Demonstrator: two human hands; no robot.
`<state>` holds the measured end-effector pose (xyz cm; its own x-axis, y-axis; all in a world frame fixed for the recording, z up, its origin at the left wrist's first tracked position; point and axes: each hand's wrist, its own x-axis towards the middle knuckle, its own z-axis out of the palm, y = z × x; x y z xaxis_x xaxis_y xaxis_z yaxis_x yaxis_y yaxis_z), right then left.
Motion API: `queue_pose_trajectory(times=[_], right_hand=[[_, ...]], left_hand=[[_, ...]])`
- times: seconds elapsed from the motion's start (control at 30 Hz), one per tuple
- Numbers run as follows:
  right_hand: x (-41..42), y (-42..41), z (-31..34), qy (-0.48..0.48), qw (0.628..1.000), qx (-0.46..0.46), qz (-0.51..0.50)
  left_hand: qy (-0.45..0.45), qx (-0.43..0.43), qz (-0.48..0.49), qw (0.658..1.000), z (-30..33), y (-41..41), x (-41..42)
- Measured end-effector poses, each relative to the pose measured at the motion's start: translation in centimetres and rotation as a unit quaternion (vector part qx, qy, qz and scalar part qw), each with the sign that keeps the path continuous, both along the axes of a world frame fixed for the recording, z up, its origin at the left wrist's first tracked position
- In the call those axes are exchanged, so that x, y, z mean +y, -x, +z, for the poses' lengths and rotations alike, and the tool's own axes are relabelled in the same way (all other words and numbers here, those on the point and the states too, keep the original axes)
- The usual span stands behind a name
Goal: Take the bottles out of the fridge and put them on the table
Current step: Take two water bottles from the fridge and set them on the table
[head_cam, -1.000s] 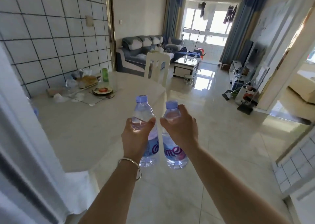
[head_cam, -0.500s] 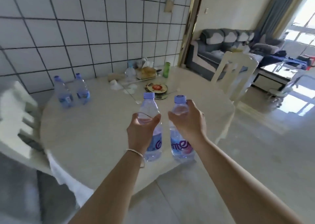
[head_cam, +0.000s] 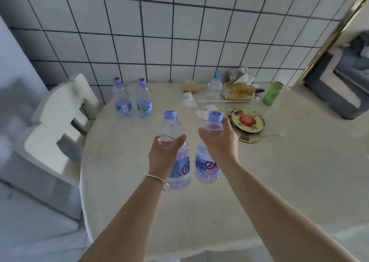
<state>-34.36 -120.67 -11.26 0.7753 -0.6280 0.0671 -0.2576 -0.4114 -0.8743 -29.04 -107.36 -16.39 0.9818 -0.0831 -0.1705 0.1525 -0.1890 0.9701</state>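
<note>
Since half a second ago we have swung in over the tabletop (head_cam: 259,182), so both carried bottles now hang above its middle instead of at its near edge. Our left hand (head_cam: 163,154) has its grip curled round the shoulder of the left bottle (head_cam: 177,168), and our right hand (head_cam: 219,142) grips the right bottle (head_cam: 206,168) the same way. Both bottles are upright, side by side and just apart, with the two standing bottles (head_cam: 131,98) ahead and to the left near the tiled wall (head_cam: 179,32); we judge a straight lowering is what remains.

Left hand (head_cam: 164,156) and right hand (head_cam: 220,142) extended, fingers curled.
</note>
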Motion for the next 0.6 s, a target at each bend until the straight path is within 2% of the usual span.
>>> queue_pose_trajectory(times=[0.33,0.47,0.6], right_hand=[[-5.5,-19.2,-5.5,-0.049,0.999,-0.021,-0.003],[-7.1,-25.4,-7.6,-0.058,0.998,-0.03,-0.004],[-8.2,-30.1,-9.8,-0.052,0.998,-0.025,0.013]], left_hand=[[-0.06,-0.017,0.046,0.997,-4.7,-18.4,-5.1],[-0.073,-0.067,0.05,0.994,-6.9,-23.7,-7.4],[-0.039,-0.076,0.033,0.996,-9.3,-28.0,-9.0]])
